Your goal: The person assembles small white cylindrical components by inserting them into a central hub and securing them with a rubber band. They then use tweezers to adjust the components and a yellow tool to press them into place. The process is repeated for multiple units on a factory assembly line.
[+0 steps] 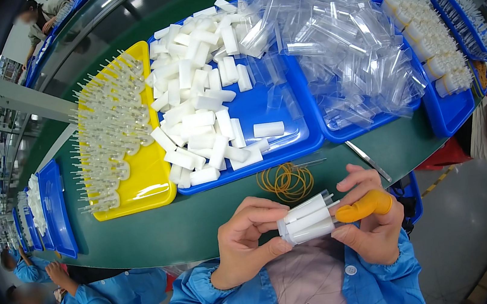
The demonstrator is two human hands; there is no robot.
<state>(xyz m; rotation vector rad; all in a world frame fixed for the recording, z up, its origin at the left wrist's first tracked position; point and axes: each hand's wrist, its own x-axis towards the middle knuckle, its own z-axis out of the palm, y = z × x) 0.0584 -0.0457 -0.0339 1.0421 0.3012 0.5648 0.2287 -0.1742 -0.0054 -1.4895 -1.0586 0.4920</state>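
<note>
bundle of clear-capped white tubes (pixel 308 220) held between both hands above green table edge (pixel 203 218) | left hand (pixel 248 239) grasps its end | right hand (pixel 368 215), orange finger cot (pixel 364 206), grips other end | rubber bands (pixel 285 181) just beyond

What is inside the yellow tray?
The yellow tray holds rows of pale plastic pieces with thin spikes, packed side by side. They cover most of the tray floor; only the right and front parts show bare yellow. Anything beneath them is hidden.
</note>
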